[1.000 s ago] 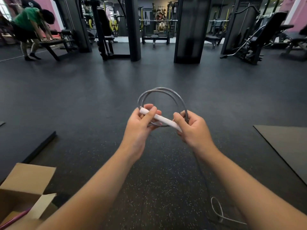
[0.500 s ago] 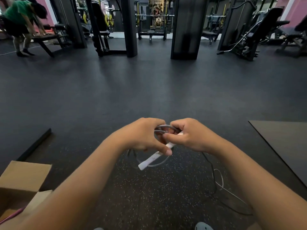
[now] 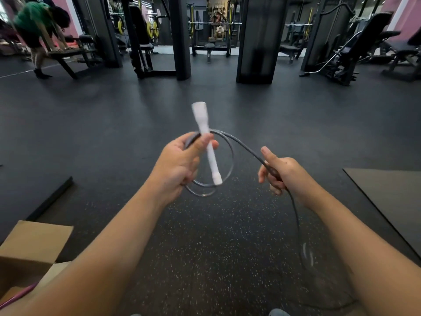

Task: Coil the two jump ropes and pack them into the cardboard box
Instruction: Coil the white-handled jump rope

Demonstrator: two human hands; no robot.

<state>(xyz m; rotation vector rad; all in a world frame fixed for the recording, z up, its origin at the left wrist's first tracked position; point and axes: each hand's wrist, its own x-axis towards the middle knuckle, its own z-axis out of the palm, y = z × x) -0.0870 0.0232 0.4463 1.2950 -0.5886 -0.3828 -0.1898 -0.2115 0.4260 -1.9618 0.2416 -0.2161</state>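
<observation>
— Two loops of the grey jump rope (image 3: 230, 153) hang from the left hand (image 3: 180, 165) now; half a second ago both hands were bunched together low over the floor.

— And the white handle (image 3: 208, 144)?

— It stands nearly upright, pinned by the left thumb against the coil. The right hand (image 3: 279, 172) has drawn apart to the side, fingers curled round the cord, which trails down to slack on the floor (image 3: 218, 258).

— So another turn is coming?

— Likely. Much rope is uncoiled. The cardboard box (image 3: 34, 242) sits open at lower left, a pink rope (image 3: 17, 295) showing inside.
</observation>
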